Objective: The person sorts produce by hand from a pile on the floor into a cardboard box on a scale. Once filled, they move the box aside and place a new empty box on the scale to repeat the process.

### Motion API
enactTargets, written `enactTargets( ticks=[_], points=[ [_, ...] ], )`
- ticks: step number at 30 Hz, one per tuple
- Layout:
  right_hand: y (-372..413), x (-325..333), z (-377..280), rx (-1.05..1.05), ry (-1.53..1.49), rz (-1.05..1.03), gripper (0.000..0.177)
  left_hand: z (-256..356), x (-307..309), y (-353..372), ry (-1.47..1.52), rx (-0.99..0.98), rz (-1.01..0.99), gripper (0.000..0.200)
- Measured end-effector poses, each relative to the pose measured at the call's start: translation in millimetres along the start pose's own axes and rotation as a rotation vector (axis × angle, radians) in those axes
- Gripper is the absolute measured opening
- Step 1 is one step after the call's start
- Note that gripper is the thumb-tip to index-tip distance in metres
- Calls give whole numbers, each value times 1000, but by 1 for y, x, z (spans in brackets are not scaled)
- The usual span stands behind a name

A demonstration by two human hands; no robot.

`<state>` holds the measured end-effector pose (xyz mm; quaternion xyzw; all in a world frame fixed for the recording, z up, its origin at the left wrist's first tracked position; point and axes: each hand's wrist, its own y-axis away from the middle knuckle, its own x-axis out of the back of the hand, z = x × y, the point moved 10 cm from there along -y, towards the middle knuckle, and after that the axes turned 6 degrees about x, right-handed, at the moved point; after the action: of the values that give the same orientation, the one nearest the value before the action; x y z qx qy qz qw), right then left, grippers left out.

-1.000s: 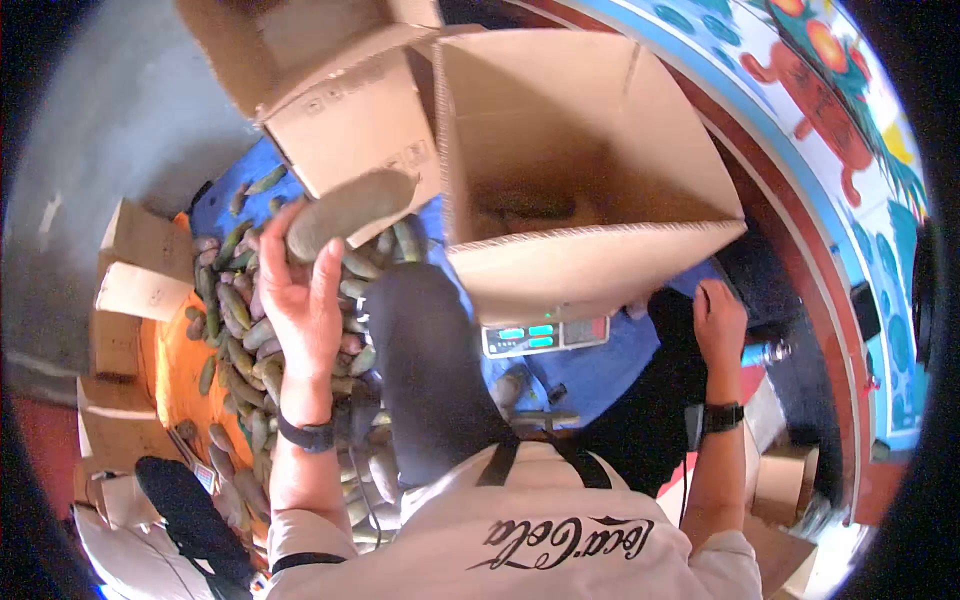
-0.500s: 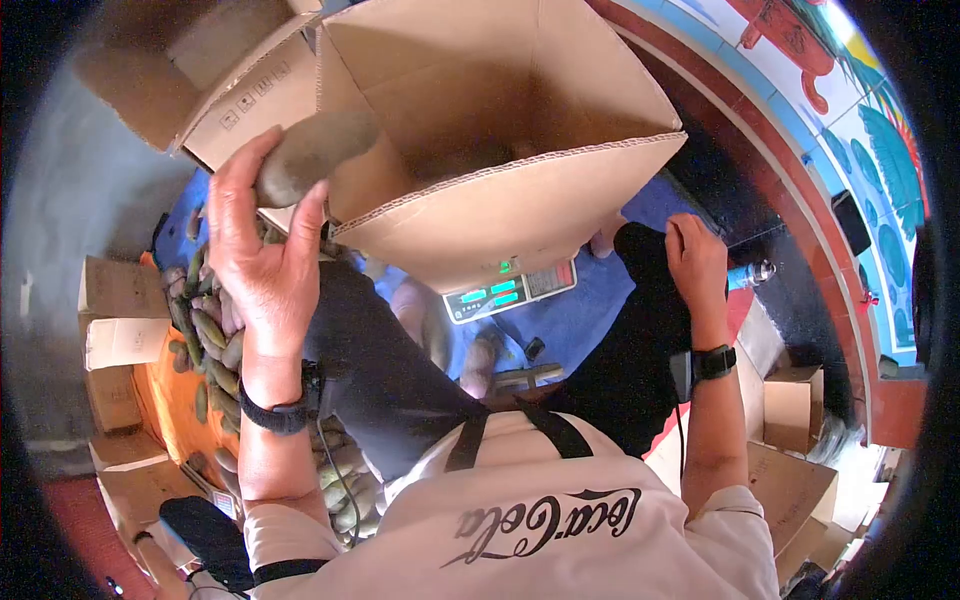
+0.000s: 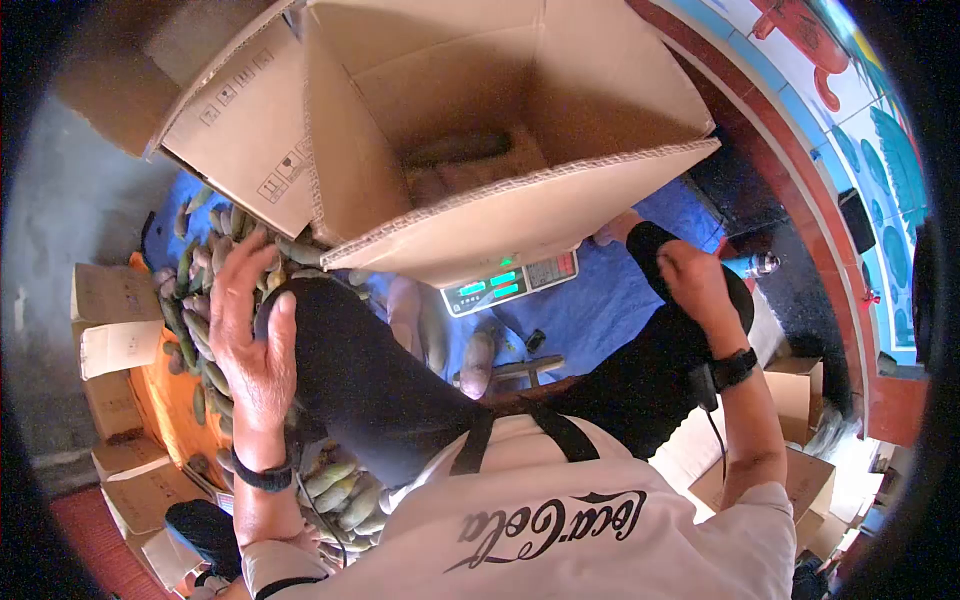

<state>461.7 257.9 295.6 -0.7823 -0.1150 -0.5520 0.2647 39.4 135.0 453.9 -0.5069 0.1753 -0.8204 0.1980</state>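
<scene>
A large open cardboard box (image 3: 520, 220) stands on a digital scale (image 3: 510, 283) with lit green displays. Deep inside the box lies a long dark green-brown vegetable (image 3: 457, 148). My left hand (image 3: 250, 335) is raised left of the box, above the vegetable pile (image 3: 200, 315), its fingers apart and nothing in them. On the right, my right hand (image 3: 693, 283) hangs over my knee with its fingers curled; whether anything is between them is too small to tell.
A blue sheet (image 3: 590, 310) covers the floor under the scale. Several small cardboard boxes (image 3: 120, 345) line the left side, and others (image 3: 795, 395) stand at the right. One vegetable (image 3: 478, 362) lies between my legs. A painted wall (image 3: 880, 200) rises at the right.
The vegetable that my left hand held has left it, and a long one now shows inside the box. My left hand has moved down and opened. My right hand has shifted slightly down.
</scene>
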Motion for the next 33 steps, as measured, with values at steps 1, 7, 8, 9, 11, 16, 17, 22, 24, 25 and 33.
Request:
enactTargets(
  ticks=[1,7,8,9,11,16,17,22,24,25,33],
  points=[
    [-7,-20,-16,82,-51,-114,9,-7,-7,7,-29,25,-60,35],
    [-28,-141,-98,329,-130,-511,17,-43,-17,34,-43,167,-136,50],
    [-27,-159,-111,346,-166,-594,18,-42,-16,35,-71,155,-135,50],
    [-17,-195,-113,389,-154,-633,19,-41,-14,36,-100,143,-132,50],
    [-8,-237,-126,444,-148,-672,20,-45,-13,41,-149,150,-140,50],
    [33,-334,-156,290,-394,-1041,24,-61,-8,54,-219,183,-180,49],
    [41,-356,-156,277,-464,-978,27,-65,-8,56,-230,223,-197,53],
    [50,-377,-176,150,-569,-1139,27,-69,-4,57,-259,170,-177,41],
    [54,-379,-180,122,-587,-1178,27,-72,-5,57,-284,173,-203,41],
    [55,-380,-181,114,-598,-1193,27,-73,-5,56,-288,174,-215,41],
    [63,-383,-180,42,-668,-1262,27,-81,-8,56,-356,225,-262,40]
  ],
)
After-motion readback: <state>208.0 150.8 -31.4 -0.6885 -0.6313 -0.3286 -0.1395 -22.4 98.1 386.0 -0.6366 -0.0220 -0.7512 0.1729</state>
